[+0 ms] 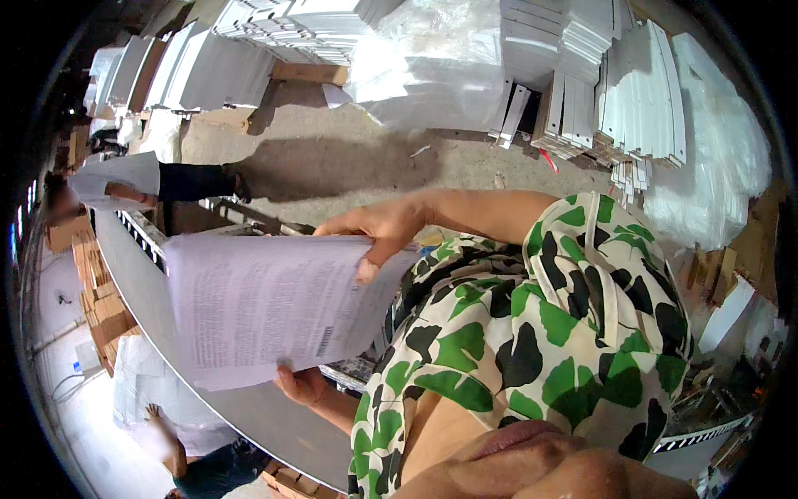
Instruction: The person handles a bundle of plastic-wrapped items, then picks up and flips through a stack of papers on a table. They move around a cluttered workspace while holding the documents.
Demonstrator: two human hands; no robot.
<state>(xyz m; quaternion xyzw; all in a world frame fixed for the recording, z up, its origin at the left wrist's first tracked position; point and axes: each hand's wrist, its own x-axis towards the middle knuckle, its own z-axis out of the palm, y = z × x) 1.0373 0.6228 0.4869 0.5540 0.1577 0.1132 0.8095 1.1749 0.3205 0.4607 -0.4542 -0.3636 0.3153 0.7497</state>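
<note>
Printed white paper sheets (266, 308), covered in fine lines of text, are held up in front of my patterned top. I cannot tell how many there are. My right hand (378, 229) grips the sheets' upper edge in the picture, its thumb on the printed face and its fingers along the edge. At the lower edge, my left hand (301, 384) is closed on the sheets, with most of its fingers hidden beneath. Behind the papers runs a long grey work surface (258, 416), partly covered by them.
One person (125, 179) in a light shirt stands beyond the work surface; another person (212, 470) in dark green is across it. White panels (648, 100) stand in stacks, some beside plastic-wrapped stacks (432, 62). Brown cartons (104, 312) line the far side. Small scraps lie on the concrete floor (332, 137).
</note>
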